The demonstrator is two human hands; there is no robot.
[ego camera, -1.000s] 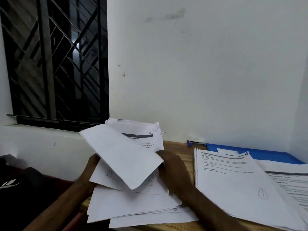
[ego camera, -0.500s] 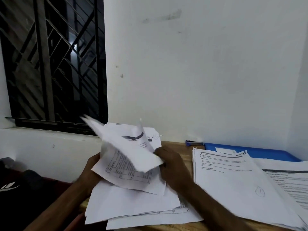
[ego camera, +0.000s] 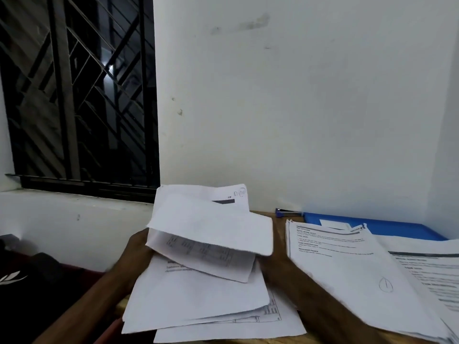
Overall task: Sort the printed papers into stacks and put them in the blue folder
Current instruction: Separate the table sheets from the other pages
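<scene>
Sorting step: I am leafing through the unsorted pile [ego camera: 198,301] on the worktop [ego camera: 280,227]. A few lifted sheets [ego camera: 211,227] are raised and curled over it so I can read the print.
Left grip [ego camera: 136,245]: holds the lifted sheets at their left edge, with the fingers tucked behind the paper as far as I can see.
Right grip [ego camera: 272,265]: mostly hidden beneath the curled sheets on their right side, so I cannot tell whether it pinches them or lies spread.
Sorted stack [ego camera: 347,269]: lies to my right, print side up, with a second stack [ego camera: 427,269] just beside it, their edges overlapping.
Blue folder [ego camera: 397,229]: lies flat by the wall behind those two stacks and is partly covered by them.
Progress: I judge this to be mid-sort. The pile is several sheets deep, and I judge filing to be some way off.
Next move: I need to read the heading on the lifted sheets and separate one page cleanly. It then goes across to the matching stack on the right, laid square, while the other grip steadies the rest so the pile does not slide off the near edge.
</scene>
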